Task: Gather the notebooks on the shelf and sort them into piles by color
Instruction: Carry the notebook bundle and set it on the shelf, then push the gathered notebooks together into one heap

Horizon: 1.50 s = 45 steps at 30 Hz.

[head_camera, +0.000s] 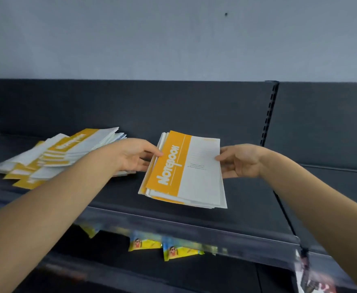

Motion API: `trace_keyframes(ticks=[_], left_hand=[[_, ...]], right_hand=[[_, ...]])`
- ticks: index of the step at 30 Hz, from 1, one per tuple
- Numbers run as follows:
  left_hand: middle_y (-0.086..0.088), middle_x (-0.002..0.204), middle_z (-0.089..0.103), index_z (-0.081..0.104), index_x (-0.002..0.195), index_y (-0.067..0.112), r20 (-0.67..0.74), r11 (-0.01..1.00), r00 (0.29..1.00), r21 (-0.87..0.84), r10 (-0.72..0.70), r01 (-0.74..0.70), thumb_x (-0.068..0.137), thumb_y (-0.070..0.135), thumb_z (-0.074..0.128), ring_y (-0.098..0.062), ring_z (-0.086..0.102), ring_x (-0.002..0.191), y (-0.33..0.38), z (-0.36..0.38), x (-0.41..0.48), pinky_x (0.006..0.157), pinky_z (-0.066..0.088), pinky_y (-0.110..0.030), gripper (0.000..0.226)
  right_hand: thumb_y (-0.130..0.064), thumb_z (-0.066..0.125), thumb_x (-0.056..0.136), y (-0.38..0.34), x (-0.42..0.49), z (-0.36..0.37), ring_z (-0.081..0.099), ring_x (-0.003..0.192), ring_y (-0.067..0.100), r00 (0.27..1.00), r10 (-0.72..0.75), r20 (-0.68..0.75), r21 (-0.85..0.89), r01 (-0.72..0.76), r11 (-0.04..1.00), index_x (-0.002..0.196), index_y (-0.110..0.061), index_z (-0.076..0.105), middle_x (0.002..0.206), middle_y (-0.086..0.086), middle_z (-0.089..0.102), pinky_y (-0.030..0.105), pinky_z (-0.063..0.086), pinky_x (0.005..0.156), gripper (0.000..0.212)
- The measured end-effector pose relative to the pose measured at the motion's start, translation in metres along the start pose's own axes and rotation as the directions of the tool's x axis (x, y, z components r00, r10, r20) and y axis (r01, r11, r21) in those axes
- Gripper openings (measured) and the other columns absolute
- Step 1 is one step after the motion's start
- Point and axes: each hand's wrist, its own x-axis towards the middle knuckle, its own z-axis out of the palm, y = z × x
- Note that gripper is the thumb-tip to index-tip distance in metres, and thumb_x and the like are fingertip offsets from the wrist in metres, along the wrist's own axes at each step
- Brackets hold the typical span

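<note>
The pale grey wall fills the upper part of your view. Below it, the dark shelf runs the full width, with a dark back panel and a slotted upright post toward its right end.

On the left part of the shelf, near the back, lies a loose heap of notebooks. Their covers are yellow and white, and they are fanned out and overlapping, not squared.

At the middle of the shelf sits a stack of notebooks. The top cover has a yellow band marked "NOTEBOOK" along its left side and is white on the right. Its edges are uneven. Whether it rests on the shelf or is lifted just off it cannot be told.

Your left grip is clamped on the stack's yellow left edge, thumb on top. Your right grip pinches the white right edge, thumb on top, fingers beneath.

Under the front edge of the shelf, small yellow packets lie on a lower level.
</note>
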Motion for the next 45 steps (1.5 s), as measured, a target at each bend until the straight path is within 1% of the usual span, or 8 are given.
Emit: trace_keyframes(ticks=[10,19,27,30,33,37,41,45], left_hand=[[-0.011,0.096,0.075,0.064,0.105,0.006,-0.099,0.998,0.995,-0.057,0.012,-0.017,0.084,0.001,0.068,-0.021,0.072,0.079,-0.011,-0.160,0.005,0.066,0.060,-0.030,0.022],[-0.012,0.108,0.072,0.063,0.119,0.004,-0.176,1.000,0.984,0.011,-0.016,0.018,0.089,0.009,0.068,-0.022,0.070,0.091,-0.004,-0.234,0.027,0.077,0.057,-0.034,0.031],[-0.012,0.113,0.070,0.062,0.123,0.005,-0.169,0.958,0.985,0.275,-0.031,0.077,0.086,0.024,0.072,-0.024,0.069,0.100,0.008,-0.303,0.050,0.086,0.057,-0.037,0.042],[-0.004,0.131,0.060,0.061,0.128,0.014,-0.158,0.797,0.987,0.598,0.008,0.089,0.083,0.044,0.073,-0.021,0.058,0.119,0.008,-0.335,0.064,0.098,0.051,-0.036,0.055],[-0.002,0.133,0.058,0.063,0.124,0.018,-0.141,0.738,0.989,0.673,0.053,0.057,0.081,0.053,0.071,-0.020,0.053,0.122,0.002,-0.374,0.079,0.101,0.047,-0.036,0.056],[0.000,0.134,0.057,0.059,0.129,0.019,-0.157,0.706,0.987,0.702,0.022,0.096,0.082,0.065,0.061,-0.021,0.049,0.127,-0.028,-0.423,0.101,0.097,0.041,-0.035,0.067],[0.009,0.148,0.044,0.053,0.137,0.032,-0.053,0.809,0.999,0.587,-0.010,0.040,0.085,0.074,0.047,-0.019,0.038,0.138,-0.071,-0.456,0.122,0.105,0.029,-0.035,0.067],[0.007,0.156,0.027,0.034,0.149,0.024,-0.056,0.882,0.995,0.469,0.081,-0.045,0.079,0.081,0.046,-0.020,0.027,0.144,-0.106,-0.463,0.136,0.115,0.024,-0.040,0.092]], right_hand=[[0.003,0.055,0.091,-0.039,0.063,0.153,0.069,0.083,0.028,1.000,0.003,-0.024,-0.001,-0.003,1.000,0.122,0.000,0.060,0.117,0.019,0.065,0.035,0.060,0.055,0.032],[-0.014,0.067,0.087,-0.075,0.125,0.219,0.070,0.094,0.036,0.987,-0.129,0.093,-0.011,0.131,0.991,0.121,-0.004,0.060,0.114,0.023,0.066,0.045,0.058,0.080,0.037],[-0.018,0.068,0.086,-0.092,0.173,0.279,0.066,0.100,0.034,0.975,-0.184,0.127,-0.033,0.190,0.981,0.118,-0.007,0.064,0.123,0.018,0.062,0.044,0.055,0.087,0.034],[-0.024,0.070,0.086,-0.096,0.184,0.304,0.053,0.119,0.030,0.977,-0.202,0.065,-0.166,0.210,0.964,0.124,-0.012,0.059,0.132,0.009,0.054,0.046,0.046,0.101,0.041],[-0.034,0.065,0.090,-0.099,0.186,0.331,0.045,0.129,0.024,0.949,-0.310,-0.059,-0.443,0.254,0.860,0.132,-0.016,0.055,0.140,0.002,0.049,0.040,0.037,0.105,0.047],[-0.042,0.062,0.090,-0.099,0.188,0.379,0.048,0.126,0.021,0.908,-0.414,-0.064,-0.757,0.226,0.613,0.135,-0.018,0.051,0.141,0.002,0.050,0.028,0.035,0.090,0.052],[-0.057,0.056,0.087,-0.093,0.196,0.435,0.045,0.130,0.022,0.926,-0.375,-0.047,-0.908,0.117,0.402,0.140,-0.025,0.045,0.147,-0.001,0.044,0.033,0.040,0.098,0.063],[-0.070,0.038,0.088,-0.081,0.206,0.460,0.041,0.135,0.027,0.959,-0.269,-0.096,-0.966,-0.025,0.256,0.149,-0.030,0.030,0.152,0.001,0.038,0.043,0.035,0.109,0.073]])
